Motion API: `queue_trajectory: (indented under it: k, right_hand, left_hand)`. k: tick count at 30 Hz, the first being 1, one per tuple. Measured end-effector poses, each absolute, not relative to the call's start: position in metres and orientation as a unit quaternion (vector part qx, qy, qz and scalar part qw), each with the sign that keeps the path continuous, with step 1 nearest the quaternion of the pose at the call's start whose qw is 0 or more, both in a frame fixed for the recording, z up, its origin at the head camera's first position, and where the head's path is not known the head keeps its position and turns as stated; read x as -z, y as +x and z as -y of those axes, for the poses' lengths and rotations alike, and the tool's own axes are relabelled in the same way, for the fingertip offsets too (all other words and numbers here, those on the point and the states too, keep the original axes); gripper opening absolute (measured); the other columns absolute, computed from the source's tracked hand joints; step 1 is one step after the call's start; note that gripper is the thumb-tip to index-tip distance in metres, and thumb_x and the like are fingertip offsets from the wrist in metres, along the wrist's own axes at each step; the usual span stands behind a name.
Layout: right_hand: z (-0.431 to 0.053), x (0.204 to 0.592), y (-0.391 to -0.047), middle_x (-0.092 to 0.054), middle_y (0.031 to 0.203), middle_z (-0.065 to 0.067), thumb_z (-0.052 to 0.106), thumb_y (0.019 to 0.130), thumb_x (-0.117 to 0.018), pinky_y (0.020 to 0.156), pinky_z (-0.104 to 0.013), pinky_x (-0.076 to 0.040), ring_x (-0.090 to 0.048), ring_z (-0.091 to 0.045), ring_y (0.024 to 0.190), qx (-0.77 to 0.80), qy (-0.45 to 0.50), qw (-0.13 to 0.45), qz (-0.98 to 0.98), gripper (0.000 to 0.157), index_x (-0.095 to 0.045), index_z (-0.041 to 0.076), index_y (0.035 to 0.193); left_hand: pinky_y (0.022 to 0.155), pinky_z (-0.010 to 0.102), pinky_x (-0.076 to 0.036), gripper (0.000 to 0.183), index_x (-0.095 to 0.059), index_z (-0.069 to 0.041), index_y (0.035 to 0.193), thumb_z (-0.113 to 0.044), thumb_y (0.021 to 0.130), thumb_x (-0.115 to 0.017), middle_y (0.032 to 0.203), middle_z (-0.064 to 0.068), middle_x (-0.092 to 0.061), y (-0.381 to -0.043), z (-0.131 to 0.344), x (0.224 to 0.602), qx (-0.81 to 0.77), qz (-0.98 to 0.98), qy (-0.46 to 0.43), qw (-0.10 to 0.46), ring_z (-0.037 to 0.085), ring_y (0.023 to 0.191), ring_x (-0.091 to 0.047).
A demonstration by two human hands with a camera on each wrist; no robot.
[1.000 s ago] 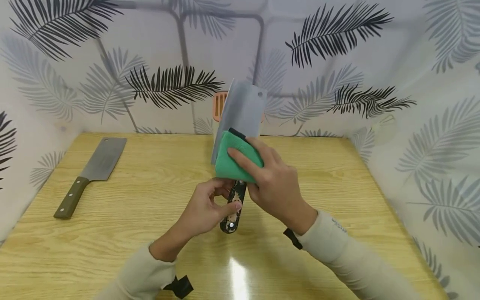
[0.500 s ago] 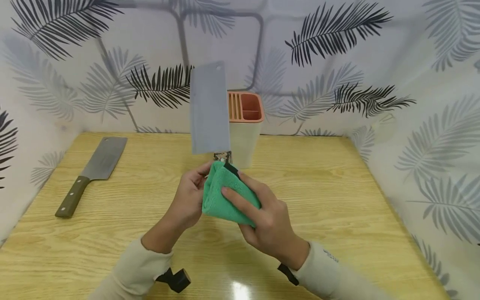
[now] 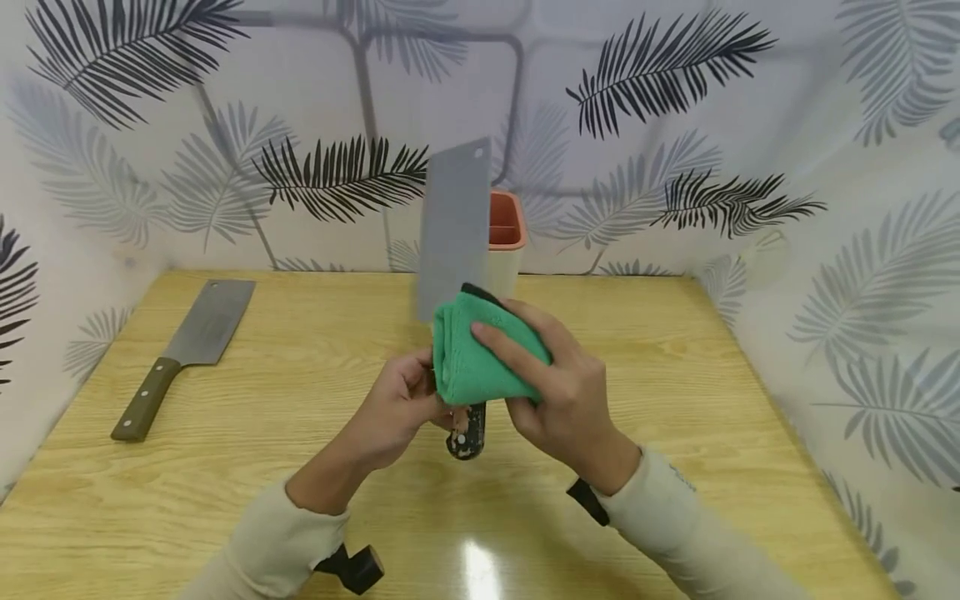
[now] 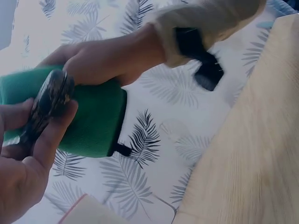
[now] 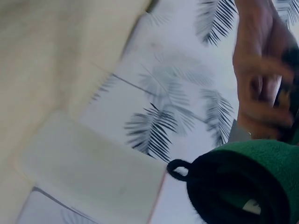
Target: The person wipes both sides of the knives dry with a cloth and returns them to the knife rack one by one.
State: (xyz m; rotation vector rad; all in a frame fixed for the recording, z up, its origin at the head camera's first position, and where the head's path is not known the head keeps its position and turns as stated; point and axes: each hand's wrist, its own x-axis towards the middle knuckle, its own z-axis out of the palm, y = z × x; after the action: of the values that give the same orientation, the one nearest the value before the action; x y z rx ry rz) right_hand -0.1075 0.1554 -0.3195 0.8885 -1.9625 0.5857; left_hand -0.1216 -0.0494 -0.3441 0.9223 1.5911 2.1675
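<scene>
In the head view a large cleaver [image 3: 453,225] is held up off the table, blade pointing up and away. My left hand [image 3: 397,404] grips its dark mottled handle [image 3: 467,433], whose riveted butt end shows below the fingers. A folded green cloth [image 3: 487,354] with black trim is held by my right hand [image 3: 562,392], fingers spread over its near face. The cloth covers the base of the blade and the upper handle. From the left wrist, thumb and fingers pinch the handle [image 4: 51,98] in front of the cloth [image 4: 93,126].
A second, smaller cleaver [image 3: 213,321] with an olive handle lies on the left of the wooden table [image 3: 637,333]. Behind the held blade stands a cream knife holder [image 3: 504,271] with an orange slotted top. Leaf-patterned fabric [image 3: 630,200] hangs around the back and sides.
The cloth went from the blade down over the handle, then back up toward the blade's base. The cleaver swung left, then returned right, and its handle end shows again below the cloth.
</scene>
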Motion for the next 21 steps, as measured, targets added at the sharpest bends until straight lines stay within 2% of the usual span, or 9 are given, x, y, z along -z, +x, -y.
queue_trajectory:
  k: [2,5,9,12,19,21]
  right_hand:
    - [-0.155,0.316,-0.109,-0.061,0.129,-0.021,-0.001,0.082,-0.056,0.074,-0.048,-0.062,-0.068,-0.037,0.108,-0.244,0.345,0.439,0.793,0.051,-0.067,0.018,0.128]
    - [-0.153,0.316,-0.108,-0.061,0.129,-0.022,-0.001,0.083,-0.057,0.074,-0.048,-0.063,-0.068,-0.037,0.107,-0.243,0.347,0.439,0.792,0.05,-0.066,0.018,0.128]
    - [-0.15,0.322,-0.106,-0.06,0.13,-0.021,0.002,0.086,-0.056,0.074,-0.045,-0.063,-0.068,-0.037,0.108,-0.234,0.363,0.434,0.79,0.044,-0.066,0.017,0.126]
    - [-0.149,0.326,-0.103,-0.06,0.129,-0.022,0.003,0.089,-0.054,0.074,-0.044,-0.063,-0.068,-0.037,0.107,-0.23,0.378,0.439,0.782,0.039,-0.067,0.015,0.124]
    - [-0.155,0.325,-0.1,-0.061,0.128,-0.02,0.006,0.092,-0.053,0.072,-0.043,-0.063,-0.066,-0.034,0.109,-0.211,0.402,0.441,0.774,0.035,-0.069,0.016,0.121]
    - [-0.157,0.324,-0.099,-0.06,0.128,-0.021,0.005,0.089,-0.055,0.07,-0.043,-0.063,-0.067,-0.035,0.109,-0.211,0.408,0.431,0.776,0.037,-0.069,0.016,0.122]
  left_hand:
    - [0.066,0.02,-0.059,0.059,-0.039,0.022,0.134,-0.018,0.098,-0.065,0.099,-0.009,-0.063,-0.119,0.048,0.342,-0.734,-0.567,0.331,0.174,0.003,0.075,-0.063]
    - [0.076,0.022,-0.059,0.072,-0.037,0.014,0.141,-0.025,0.093,-0.072,0.112,-0.007,-0.061,-0.116,0.048,0.34,-0.718,-0.577,0.334,0.201,0.004,0.091,-0.064]
    - [0.091,0.024,-0.057,0.077,-0.034,0.008,0.146,-0.019,0.089,-0.077,0.128,-0.008,-0.059,-0.115,0.049,0.339,-0.719,-0.575,0.33,0.21,0.006,0.115,-0.061]
    - [0.095,0.026,-0.056,0.074,-0.035,0.01,0.144,-0.012,0.087,-0.078,0.126,-0.006,-0.06,-0.114,0.05,0.338,-0.72,-0.578,0.323,0.206,0.007,0.114,-0.062]
    - [0.098,0.029,-0.055,0.072,-0.039,0.008,0.143,0.001,0.083,-0.077,0.136,0.026,-0.052,-0.115,0.049,0.329,-0.703,-0.617,0.299,0.191,0.01,0.115,-0.062]
    - [0.097,0.03,-0.056,0.07,-0.04,0.009,0.143,0.005,0.083,-0.075,0.137,0.03,-0.051,-0.115,0.048,0.328,-0.705,-0.622,0.285,0.186,0.01,0.115,-0.062]
